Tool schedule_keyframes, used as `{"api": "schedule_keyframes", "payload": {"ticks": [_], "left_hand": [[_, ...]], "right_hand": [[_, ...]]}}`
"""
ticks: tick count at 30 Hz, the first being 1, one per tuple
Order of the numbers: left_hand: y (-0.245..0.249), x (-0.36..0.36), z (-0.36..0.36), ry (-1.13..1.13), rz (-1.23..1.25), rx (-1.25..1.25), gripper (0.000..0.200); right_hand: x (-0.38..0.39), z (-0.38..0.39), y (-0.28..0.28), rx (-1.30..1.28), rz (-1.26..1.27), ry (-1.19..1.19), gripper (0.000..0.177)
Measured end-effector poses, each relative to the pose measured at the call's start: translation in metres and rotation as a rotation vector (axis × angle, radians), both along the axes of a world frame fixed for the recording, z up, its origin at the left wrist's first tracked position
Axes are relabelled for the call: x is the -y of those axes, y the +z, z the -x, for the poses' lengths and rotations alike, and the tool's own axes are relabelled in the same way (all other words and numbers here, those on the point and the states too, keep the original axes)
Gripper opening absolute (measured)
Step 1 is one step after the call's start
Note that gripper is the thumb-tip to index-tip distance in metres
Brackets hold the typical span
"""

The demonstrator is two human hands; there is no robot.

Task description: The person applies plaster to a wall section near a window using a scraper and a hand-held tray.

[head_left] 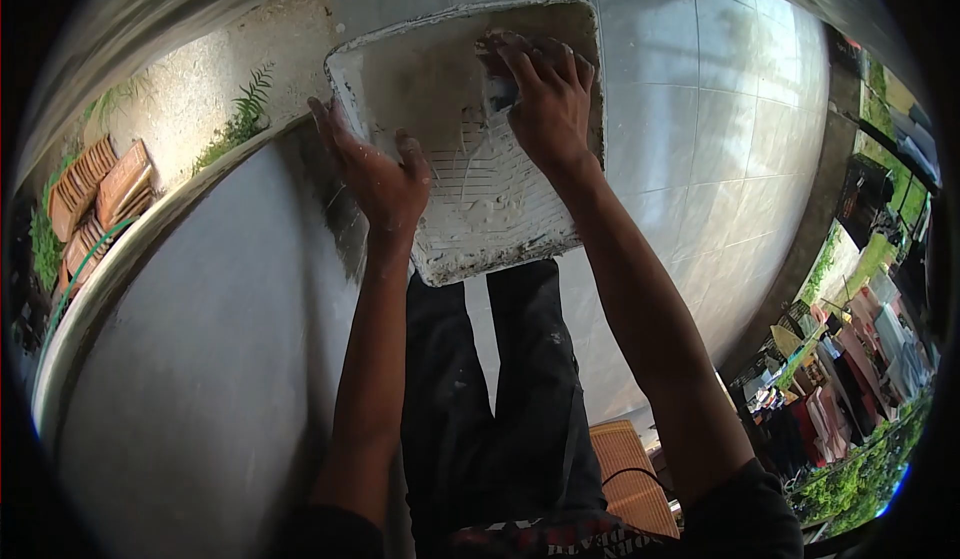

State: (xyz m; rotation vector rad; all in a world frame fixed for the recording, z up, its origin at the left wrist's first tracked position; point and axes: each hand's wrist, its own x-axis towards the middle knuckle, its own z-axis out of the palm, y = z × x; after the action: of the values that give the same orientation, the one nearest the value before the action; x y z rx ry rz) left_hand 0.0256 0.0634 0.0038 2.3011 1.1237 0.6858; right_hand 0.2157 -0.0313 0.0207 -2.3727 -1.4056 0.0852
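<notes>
A square tile (450, 79), its upturned face smeared with grey-white mortar and combed into ridges, is held tilted above the floor. My left hand (375, 174) grips its left edge, thumb on the mortared face. At the upper right corner, my right hand (550, 99) lies on the tile with its fingers curled over a small pale scraper (500, 91), pressing it into the mortar. Most of the scraper is hidden under the fingers.
White tiled floor (700, 139) spreads below and to the right. My legs in dark trousers (500, 389) stand under the tile. A low grey wall (200, 339) runs on the left, with stacked bricks (100, 194) and plants beyond. A ribbed wooden piece (625, 469) lies near my feet.
</notes>
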Motion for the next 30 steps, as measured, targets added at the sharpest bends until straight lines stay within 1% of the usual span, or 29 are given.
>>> {"api": "schedule_keyframes", "payload": {"ticks": [1,2,4,5,7,8,10,14,16,20,23,29,30], "left_hand": [[-0.001,0.000,0.000,0.003,0.001,0.003,0.079],[-0.001,0.001,0.000,0.011,0.014,0.009,0.082],[-0.004,0.001,0.000,0.019,0.025,0.019,0.084],[-0.005,0.001,0.000,0.021,0.045,0.023,0.084],[-0.004,0.002,0.001,0.021,0.068,0.023,0.084],[-0.004,0.001,0.001,0.016,0.052,0.022,0.084],[-0.004,0.001,0.000,0.008,0.038,0.021,0.084],[-0.004,0.001,-0.002,0.030,0.021,0.046,0.084],[-0.006,0.000,-0.002,0.038,0.023,0.056,0.084],[-0.006,0.001,-0.002,0.051,0.034,0.036,0.084],[-0.006,0.003,-0.001,0.062,0.050,0.020,0.083],[-0.005,0.003,-0.002,0.062,0.033,0.017,0.081],[-0.006,0.004,-0.002,0.066,0.043,0.015,0.081]], "right_hand": [[0.001,0.000,0.000,-0.052,0.056,-0.002,0.051],[0.002,0.000,0.000,-0.049,0.058,0.000,0.051],[0.001,0.000,0.004,-0.079,0.135,0.017,0.041],[-0.001,-0.001,0.005,-0.078,0.133,0.017,0.041],[-0.008,-0.001,0.008,-0.153,0.139,-0.128,0.036],[-0.012,-0.001,0.009,-0.154,0.140,-0.130,0.036],[-0.017,-0.002,0.008,-0.093,0.213,-0.218,0.035],[-0.027,-0.004,0.013,-0.064,0.192,-0.252,0.034],[-0.035,-0.008,0.021,-0.298,0.264,-0.355,0.032],[-0.040,-0.011,0.024,-0.312,0.334,-0.359,0.033],[-0.038,-0.009,0.021,-0.228,0.340,-0.342,0.036],[-0.044,-0.015,0.032,-0.355,0.359,-0.387,0.038],[-0.046,-0.016,0.031,-0.396,0.404,-0.392,0.039]]}}
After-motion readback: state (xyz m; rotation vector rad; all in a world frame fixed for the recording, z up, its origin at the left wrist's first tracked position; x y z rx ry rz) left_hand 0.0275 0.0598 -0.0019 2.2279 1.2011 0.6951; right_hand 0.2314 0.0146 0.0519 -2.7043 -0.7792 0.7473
